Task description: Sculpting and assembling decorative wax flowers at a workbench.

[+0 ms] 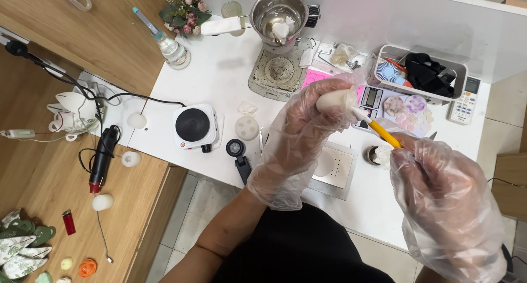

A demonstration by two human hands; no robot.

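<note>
The left hand (299,135), in a loose clear plastic glove, has its fingers curled and pressed around a small white egg-shaped piece (336,100), holding it up above the white table (219,80). The right hand (439,200), gloved the same way, pinches a yellow-handled tool (384,133) whose pale tip touches the piece's lower right side.

The piece looks light and smooth, probably wax or plaster, so likely brittle and slippery under plastic; a grip round its broad middle seems safest.

Just below the fingers lies a white square tray (336,167), and beside the tool a small round cup (377,154). Behind the fingers sits a digital scale (371,98); further left, a small black-topped hotplate (195,126); further back, a steel pot (279,14) on a stand.
</note>
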